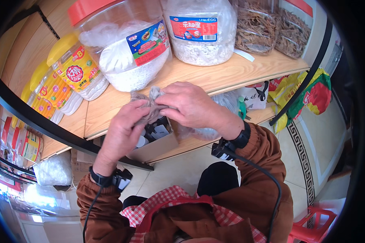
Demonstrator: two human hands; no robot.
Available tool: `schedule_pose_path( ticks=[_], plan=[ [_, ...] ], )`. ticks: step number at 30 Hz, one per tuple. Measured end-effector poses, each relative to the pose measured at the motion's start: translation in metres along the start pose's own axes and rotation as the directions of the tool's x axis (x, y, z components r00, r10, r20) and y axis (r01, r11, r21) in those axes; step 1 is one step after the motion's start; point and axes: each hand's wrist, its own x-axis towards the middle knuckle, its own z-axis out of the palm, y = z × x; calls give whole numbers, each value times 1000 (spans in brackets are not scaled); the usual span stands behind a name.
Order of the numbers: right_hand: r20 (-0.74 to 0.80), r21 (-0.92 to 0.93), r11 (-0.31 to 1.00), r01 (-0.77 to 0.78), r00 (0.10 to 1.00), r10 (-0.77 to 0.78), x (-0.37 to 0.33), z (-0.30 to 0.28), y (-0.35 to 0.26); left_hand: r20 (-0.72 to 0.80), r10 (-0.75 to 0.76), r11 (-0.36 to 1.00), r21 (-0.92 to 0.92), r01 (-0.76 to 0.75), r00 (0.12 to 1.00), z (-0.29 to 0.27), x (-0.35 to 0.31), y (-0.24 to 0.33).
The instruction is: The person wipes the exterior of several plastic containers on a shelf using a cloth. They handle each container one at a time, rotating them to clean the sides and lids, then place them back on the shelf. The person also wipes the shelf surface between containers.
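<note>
A crumpled greyish-brown cloth is bunched up between both hands, just in front of the upper shelf's edge. My left hand grips its left side, fingers curled over the folds. From the right, my right hand pinches the upper part, where a paler grey tuft sticks up. Beneath the hands, an open cardboard box on the lower shelf holds dark items and some with white labels or caps. Parts of its contents are hidden by the hands and cloth.
Large plastic jars of white granules line the wooden upper shelf. Yellow-lidded jars stand left, and jars of brown dried strips stand right. A black metal post slants past my left arm. A red stool is lower right.
</note>
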Motion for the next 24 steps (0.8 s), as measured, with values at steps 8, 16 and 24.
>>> schedule_pose_path(
  ticks=[8,16,24],
  plan=[
    [-38,-386,900,-204,978,206,-2,-22,32,-238,-113,856,470,216,965,-28,7,-36],
    [50,-54,999,-5,999,8,10,-2,6,-92,63,959,281,-35,994,-1,3,-12],
    [-296,162,985,68,955,-17,86,-62,-19,-489,-11,978,-186,-92,872,-88,58,25]
  ],
)
